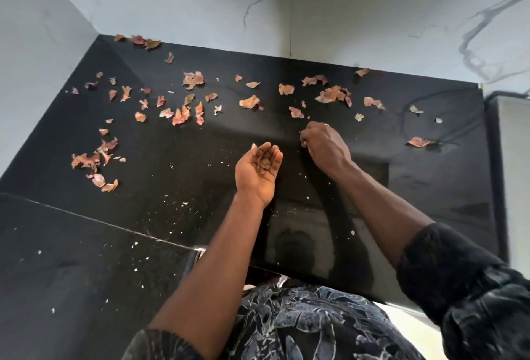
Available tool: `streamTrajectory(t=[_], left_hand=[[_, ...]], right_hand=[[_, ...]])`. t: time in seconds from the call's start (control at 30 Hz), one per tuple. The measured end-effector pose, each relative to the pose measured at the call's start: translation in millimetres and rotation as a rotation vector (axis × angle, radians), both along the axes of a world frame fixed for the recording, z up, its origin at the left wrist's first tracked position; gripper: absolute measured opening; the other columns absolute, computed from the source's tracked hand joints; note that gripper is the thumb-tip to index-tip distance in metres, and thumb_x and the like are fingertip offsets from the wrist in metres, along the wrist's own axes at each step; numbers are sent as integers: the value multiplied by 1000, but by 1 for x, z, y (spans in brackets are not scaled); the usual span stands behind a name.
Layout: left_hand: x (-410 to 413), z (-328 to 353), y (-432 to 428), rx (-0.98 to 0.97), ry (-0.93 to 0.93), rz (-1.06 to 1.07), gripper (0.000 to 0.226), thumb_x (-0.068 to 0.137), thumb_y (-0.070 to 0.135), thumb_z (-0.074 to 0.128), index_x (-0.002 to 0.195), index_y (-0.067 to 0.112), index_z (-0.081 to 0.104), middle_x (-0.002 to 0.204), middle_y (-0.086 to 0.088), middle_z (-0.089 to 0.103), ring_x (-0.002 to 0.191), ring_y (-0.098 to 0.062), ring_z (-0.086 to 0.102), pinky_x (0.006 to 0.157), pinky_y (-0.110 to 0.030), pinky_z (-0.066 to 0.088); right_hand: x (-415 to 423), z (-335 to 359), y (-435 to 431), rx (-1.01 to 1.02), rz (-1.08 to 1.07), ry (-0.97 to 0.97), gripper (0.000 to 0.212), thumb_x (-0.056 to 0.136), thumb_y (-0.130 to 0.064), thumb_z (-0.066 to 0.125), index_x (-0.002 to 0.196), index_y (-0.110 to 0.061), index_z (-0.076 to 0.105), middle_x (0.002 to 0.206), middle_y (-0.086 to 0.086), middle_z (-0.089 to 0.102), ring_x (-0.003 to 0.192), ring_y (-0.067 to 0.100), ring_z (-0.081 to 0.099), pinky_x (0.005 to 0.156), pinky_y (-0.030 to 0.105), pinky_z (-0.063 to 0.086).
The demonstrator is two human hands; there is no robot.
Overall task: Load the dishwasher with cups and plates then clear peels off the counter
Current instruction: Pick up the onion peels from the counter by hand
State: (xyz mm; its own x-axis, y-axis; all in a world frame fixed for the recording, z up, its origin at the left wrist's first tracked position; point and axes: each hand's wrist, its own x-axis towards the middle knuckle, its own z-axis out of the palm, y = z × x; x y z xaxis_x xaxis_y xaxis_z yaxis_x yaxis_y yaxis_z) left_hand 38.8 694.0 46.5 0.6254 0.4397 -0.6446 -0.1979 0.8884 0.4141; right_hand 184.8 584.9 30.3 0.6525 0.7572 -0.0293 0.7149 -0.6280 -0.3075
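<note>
So the biggest thing here is the white marble-look wall [344, 15] with grey veins, wrapping around the back and left side of a glossy black counter [200, 187]. A thin seam [100, 223] runs across the counter from its left edge toward the front. At the front edge is the person's dark leaf-print shirt [301, 325], with the right sleeve [459, 273] pushed up the forearm.

The onion peels [249, 101] are all over the back half of the counter, dry reddish-brown flakes. They're strung in a loose band from the left edge to the right. There's a little bunch [143, 42] tucked into the back left corner against the wall, a thicker clump [94, 161] near the left edge, and one lone flake [418, 141] out toward the right edge.

Both hands are over the middle of the counter, close together but not touching. The left hand [258, 170] is palm-up and cupped, with the fingers loosely bent, basically working as the bowl. A few collected peels [265, 162] lie in the hollow of the palm. The right hand [324, 144] is knuckles-up, just right of it and a bit further back, down at the counter surface. Its fingertips are bunched together, pinching a peel scrap [303, 143]. There's a thin ring [326, 124] on one of its fingers.

Smallest stuff: tiny pale flecks [183, 203] sprinkled over the front half of the counter.
</note>
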Motion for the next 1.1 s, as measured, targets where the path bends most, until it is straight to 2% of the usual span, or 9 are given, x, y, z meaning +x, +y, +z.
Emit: streamTrajectory(t=[0.1,0.23,0.3,0.4,0.53,0.73,0.83,0.93,1.1], left_hand=[[2,1,-1,3,13,-16,32,102,23,48,95,-1,69,86,-16,71,84,-24,70,72,-31,60],[2,-2,-4,6,30,-37,33,103,24,47,97,-1,68,89,-16,71,87,-25,71,76,-33,61],[3,-4,-8,1,31,-43,34,103,24,45,101,-2,67,94,-18,70,93,-28,70,81,-35,60],[5,-6,-13,-11,24,-75,36,104,25,43,106,-2,66,99,-18,71,97,-28,69,86,-34,58],[7,-1,-21,-12,25,-119,37,105,24,39,90,4,66,82,-9,68,71,-16,67,68,-25,56],[0,1,-21,-63,-5,-47,32,103,19,46,100,-4,67,95,-19,70,92,-27,70,75,-32,61],[-4,4,-22,-73,-7,-19,30,103,17,48,96,-5,67,91,-19,69,90,-28,70,73,-32,61],[-8,7,-23,-62,-6,-26,30,103,17,48,96,-5,67,91,-19,70,89,-27,71,73,-32,61],[-12,12,-21,-51,-14,-24,30,103,18,48,98,-4,68,92,-19,71,89,-27,72,73,-32,61]], right_hand=[[3,0,0,31,-27,61,16,86,-1,61,82,-12,72,88,4,63,79,24,65,71,42,58],[8,19,-2,293,-243,203,20,85,-5,65,80,-19,77,88,-4,72,81,10,67,81,31,57],[-3,36,-3,385,-223,228,17,85,-7,68,82,-20,78,88,-8,74,83,5,68,84,29,57],[-35,55,-6,328,-32,265,13,88,-12,70,90,-22,77,93,-8,73,84,4,67,79,28,57],[-61,59,-10,191,105,244,16,94,-24,65,104,-31,75,93,-12,69,82,4,65,71,25,53],[1,60,-3,319,-26,264,11,93,-28,71,98,-21,77,93,-8,70,78,-3,60,72,8,42],[49,38,15,218,-161,183,25,94,-12,67,118,-14,73,116,6,72,103,15,67,92,25,51],[69,22,36,4,-112,175,46,94,4,54,137,-10,59,141,11,57,131,29,54,108,41,43],[73,-6,42,-76,-18,157,48,92,2,54,137,-14,56,137,6,55,124,27,56,103,39,49]])
